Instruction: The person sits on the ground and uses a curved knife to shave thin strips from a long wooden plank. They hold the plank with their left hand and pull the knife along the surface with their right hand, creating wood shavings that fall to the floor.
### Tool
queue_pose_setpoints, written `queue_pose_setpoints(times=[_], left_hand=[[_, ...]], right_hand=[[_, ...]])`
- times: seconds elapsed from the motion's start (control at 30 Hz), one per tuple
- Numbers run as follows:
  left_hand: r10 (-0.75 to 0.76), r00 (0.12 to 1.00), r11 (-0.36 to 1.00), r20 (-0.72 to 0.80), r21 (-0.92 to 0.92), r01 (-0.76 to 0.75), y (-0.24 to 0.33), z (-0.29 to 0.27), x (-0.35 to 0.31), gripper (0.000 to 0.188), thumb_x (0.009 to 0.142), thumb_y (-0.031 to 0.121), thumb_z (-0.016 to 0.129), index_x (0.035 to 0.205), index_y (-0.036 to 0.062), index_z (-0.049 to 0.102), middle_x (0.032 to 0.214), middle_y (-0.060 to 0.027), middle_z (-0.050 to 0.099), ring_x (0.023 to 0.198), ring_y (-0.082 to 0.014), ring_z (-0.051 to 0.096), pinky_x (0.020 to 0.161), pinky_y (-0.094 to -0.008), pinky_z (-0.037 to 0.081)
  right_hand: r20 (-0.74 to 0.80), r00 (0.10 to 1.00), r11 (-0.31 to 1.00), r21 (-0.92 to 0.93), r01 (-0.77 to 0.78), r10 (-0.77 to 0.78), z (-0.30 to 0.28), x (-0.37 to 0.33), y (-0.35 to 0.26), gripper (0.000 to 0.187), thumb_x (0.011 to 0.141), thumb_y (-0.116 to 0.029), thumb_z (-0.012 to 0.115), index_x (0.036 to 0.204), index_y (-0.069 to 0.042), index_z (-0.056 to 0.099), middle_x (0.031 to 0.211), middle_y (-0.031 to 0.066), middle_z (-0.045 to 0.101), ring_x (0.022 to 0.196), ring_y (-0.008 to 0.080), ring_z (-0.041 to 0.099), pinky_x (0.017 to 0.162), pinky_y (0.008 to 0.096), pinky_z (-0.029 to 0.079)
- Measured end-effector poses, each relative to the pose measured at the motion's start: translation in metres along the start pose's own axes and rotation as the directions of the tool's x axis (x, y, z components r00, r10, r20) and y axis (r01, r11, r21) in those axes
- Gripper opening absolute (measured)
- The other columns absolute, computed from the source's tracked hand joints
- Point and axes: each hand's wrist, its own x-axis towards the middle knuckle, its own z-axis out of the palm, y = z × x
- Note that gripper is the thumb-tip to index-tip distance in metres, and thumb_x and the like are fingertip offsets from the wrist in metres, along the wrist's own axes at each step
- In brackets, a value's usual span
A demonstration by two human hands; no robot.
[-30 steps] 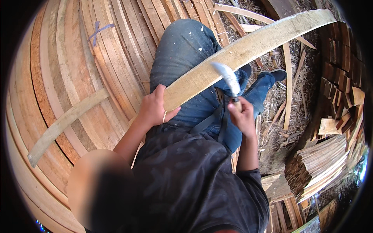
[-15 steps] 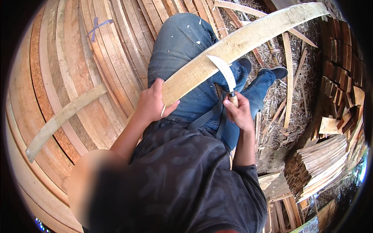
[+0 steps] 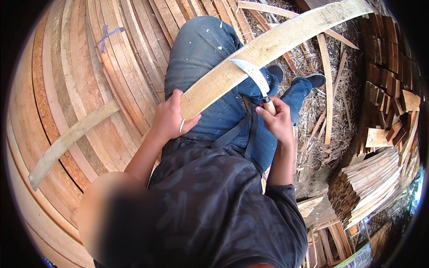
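A long, gently curved wooden slat (image 3: 263, 47) lies slantwise across my thighs, its far end reaching up to the right. My left hand (image 3: 170, 117) is closed round its near end, thumb along the lower edge; a thin pale shaving (image 3: 182, 125) hangs beside that thumb. In my right hand (image 3: 279, 119) is a curved knife (image 3: 254, 75) with a speckled, hooked blade and a short wooden handle. The blade overlaps the slat's lower edge near its middle; whether it touches the wood I cannot tell. Part of the handle is hidden by my fingers.
Long planks (image 3: 80, 67) spread under and left of me, with a second curved slat (image 3: 71, 136) across them and a purple tie (image 3: 107, 36) farther up. Shavings (image 3: 339, 102) and loose strips (image 3: 327, 89) litter the ground at right, beside stacked wood (image 3: 371, 183).
The slat, both hands and the knife sit slightly farther left in view, as do the surroundings. The blade still overlaps the slat's lower edge, and both grips are unchanged.
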Motion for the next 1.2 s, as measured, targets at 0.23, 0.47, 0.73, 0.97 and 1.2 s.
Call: queue_pose_setpoints(times=[0.23,0.47,0.73,0.97,1.2], left_hand=[[-0.002,1.000,1.000,0.008,0.007,0.002,0.000,0.001,-0.001,0.063,0.075,0.041,0.078,0.109,0.0003,0.044,0.083,-0.0230,0.064,0.074,-0.0417,0.066,0.062,-0.0471,0.052],[-0.027,1.000,0.998,0.011,0.060,0.026,0.000,0.001,-0.004,0.063,0.074,0.039,0.079,0.109,0.0012,0.043,0.083,-0.0222,0.064,0.075,-0.0418,0.066,0.064,-0.0471,0.052],[-0.048,0.998,0.998,0.047,-0.041,0.050,-0.003,-0.002,-0.002,0.060,0.073,0.034,0.078,0.111,0.0024,0.043,0.085,-0.0241,0.064,0.080,-0.0439,0.065,0.067,-0.0477,0.051],[-0.038,0.995,0.998,0.092,-0.050,0.042,0.000,-0.010,0.004,0.060,0.074,0.037,0.078,0.109,0.0019,0.044,0.084,-0.0235,0.064,0.079,-0.0430,0.066,0.067,-0.0485,0.052],[-0.117,0.993,0.988,-0.024,0.103,0.119,0.009,0.008,-0.004,0.061,0.071,0.038,0.078,0.107,0.0030,0.043,0.086,-0.0224,0.062,0.078,-0.0431,0.065,0.065,-0.0493,0.051]], right_hand=[[-0.061,0.993,0.990,-0.099,0.099,-0.105,0.002,0.004,-0.002,0.012,0.083,-0.005,0.073,0.088,-0.003,0.063,0.074,-0.0016,0.057,0.073,0.0061,0.051,0.066,0.0244,0.043],[-0.472,0.877,0.854,0.414,0.315,-0.095,-0.025,0.014,0.005,0.009,0.090,-0.002,0.062,0.094,-0.006,0.055,0.061,-0.0024,0.048,0.042,0.0061,0.039,0.038,0.0257,0.033],[-0.177,0.982,0.982,0.166,0.096,-0.066,-0.034,-0.013,-0.006,0.012,0.087,0.003,0.060,0.093,-0.004,0.053,0.056,-0.0016,0.047,0.036,0.0063,0.039,0.033,0.0226,0.029],[-0.078,0.989,0.971,-0.214,0.110,-0.129,0.012,-0.011,-0.005,0.012,0.086,-0.008,0.065,0.092,-0.001,0.058,0.064,0.0042,0.052,0.058,0.0125,0.051,0.055,0.0304,0.042],[-0.230,0.943,0.893,-0.434,0.120,-0.239,0.034,-0.009,-0.005,0.028,0.088,-0.019,0.067,0.100,-0.001,0.051,0.068,0.0180,0.058,0.058,0.0298,0.060,0.058,0.0392,0.046]])
